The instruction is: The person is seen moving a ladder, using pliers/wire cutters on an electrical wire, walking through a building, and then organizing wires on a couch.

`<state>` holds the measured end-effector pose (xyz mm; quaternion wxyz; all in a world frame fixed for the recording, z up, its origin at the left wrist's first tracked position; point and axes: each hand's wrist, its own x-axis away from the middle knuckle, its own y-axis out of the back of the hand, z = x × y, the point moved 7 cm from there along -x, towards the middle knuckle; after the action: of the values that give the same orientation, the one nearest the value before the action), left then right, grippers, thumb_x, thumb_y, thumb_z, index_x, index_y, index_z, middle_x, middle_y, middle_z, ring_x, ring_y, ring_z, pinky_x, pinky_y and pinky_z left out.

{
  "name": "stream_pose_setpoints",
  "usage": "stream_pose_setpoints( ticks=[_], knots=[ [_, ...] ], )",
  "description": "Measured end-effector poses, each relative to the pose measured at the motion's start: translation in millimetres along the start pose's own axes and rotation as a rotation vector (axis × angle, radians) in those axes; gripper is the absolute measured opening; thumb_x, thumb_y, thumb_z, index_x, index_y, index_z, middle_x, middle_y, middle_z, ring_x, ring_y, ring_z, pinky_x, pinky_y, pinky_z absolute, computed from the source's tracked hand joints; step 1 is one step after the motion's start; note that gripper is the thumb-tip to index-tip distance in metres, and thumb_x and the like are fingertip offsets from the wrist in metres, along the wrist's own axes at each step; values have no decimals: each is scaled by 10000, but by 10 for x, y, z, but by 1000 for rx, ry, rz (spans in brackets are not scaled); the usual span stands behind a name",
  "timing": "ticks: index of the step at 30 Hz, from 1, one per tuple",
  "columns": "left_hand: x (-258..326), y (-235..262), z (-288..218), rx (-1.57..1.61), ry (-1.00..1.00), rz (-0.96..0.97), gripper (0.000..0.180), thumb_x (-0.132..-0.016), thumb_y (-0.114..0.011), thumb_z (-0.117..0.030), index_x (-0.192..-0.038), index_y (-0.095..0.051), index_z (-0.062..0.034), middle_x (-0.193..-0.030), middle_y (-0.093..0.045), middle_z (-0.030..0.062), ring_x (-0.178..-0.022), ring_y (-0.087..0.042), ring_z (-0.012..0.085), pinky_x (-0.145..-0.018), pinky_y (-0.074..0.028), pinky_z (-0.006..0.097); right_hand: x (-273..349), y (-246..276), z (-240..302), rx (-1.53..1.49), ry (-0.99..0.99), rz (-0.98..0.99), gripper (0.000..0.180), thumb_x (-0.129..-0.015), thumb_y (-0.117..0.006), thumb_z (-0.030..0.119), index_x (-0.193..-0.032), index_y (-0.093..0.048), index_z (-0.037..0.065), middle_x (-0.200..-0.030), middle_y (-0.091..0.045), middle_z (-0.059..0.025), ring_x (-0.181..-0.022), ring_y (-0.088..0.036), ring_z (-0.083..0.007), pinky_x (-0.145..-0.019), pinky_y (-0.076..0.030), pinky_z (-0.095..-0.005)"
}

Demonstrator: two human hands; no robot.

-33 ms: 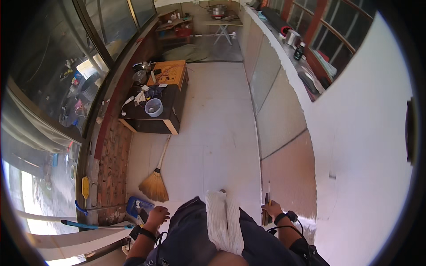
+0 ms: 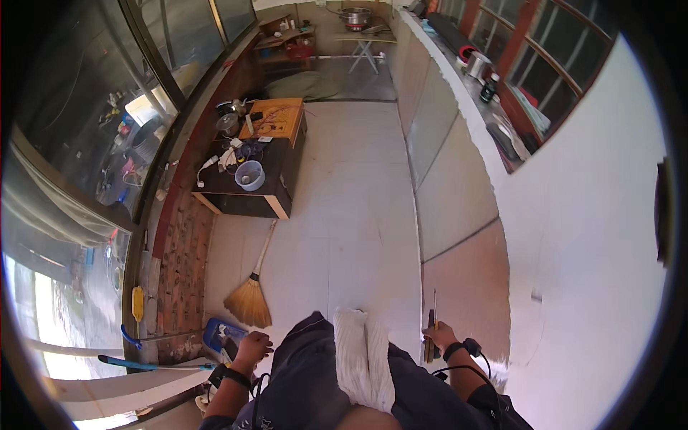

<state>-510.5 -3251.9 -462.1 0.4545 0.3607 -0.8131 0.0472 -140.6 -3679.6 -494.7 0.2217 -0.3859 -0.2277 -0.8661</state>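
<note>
Right hand point(image 2: 438, 335) and tool point(image 2: 433, 322), long axis pointing far.
We see it gripping the tool upright near the wall point(image 2: 466, 287); left hand point(image 2: 252, 347) curled, empty.

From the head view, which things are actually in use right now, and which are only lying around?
In use:
- thin tool, gripped in the right hand
- left hand, holding nothing, near the blue dustpan

Lying about:
- broom
- low cabinet with blue bowl
- pots on the counter
</note>
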Motion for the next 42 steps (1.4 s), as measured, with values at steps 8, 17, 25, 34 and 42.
stream_pose_setpoints(
  ticks=[8, 17, 25, 34, 42],
  knots=[
    [-1204, -171, -1221, -46, 4, -38, 283, -859, -588, -169, -1067, -640, 17, -882, -700, 97, -717, -688, 183, -563, -527, 288, -1646, -74, 1767, -104, 83, 93, 221, -774, -649, 42, -944, -512, 8, -710, -577, -103, -581, -604, -239, -547, -543, -381],
    [-2804, -206, -3674, -115, -106, -30, 311, -882, -610, -290, -948, -636, 12, -859, -702, 103, -726, -696, 178, -582, -527, 288, -2396, -379, 3642, 145, 58, 13, 216, -753, -652, 37, -916, -524, -24, -690, -603, -136, -546, -627, -265, -500, -533, -399],
    [-4041, -244, -5393, -105, -109, -92, 400, -894, -602, -363, -911, -636, 35, -800, -689, 114, -675, -672, 169, -518, -495, 290, -3928, -483, 4924, -8, -63, 132, 206, -785, -666, 36, -928, -520, 0, -714, -595, -112, -598, -629, -248, -559, -536, -389],
    [-4938, -844, -6841, -41, 13, -138, 317, -895, -602, -294, -839, -630, 16, -719, -667, 98, -615, -665, 163, -503, -494, 273, -5609, -253, 6762, -26, -73, 163, 221, -755, -706, 111, -863, -549, -1, -692, -585, -93, -580, -605, -209, -549, -521, -352],
    [-5833, -1032, -8068, 55, 41, -162, 260, -905, -596, -237, -937, -615, 20, -794, -684, 122, -629, -681, 181, -493, -504, 278, -6841, -254, 8827, 130, 38, 170, 241, -781, -705, 136, -890, -536, 3, -705, -581, -86, -578, -584, -185, -546, -524, -334]
  ],
)
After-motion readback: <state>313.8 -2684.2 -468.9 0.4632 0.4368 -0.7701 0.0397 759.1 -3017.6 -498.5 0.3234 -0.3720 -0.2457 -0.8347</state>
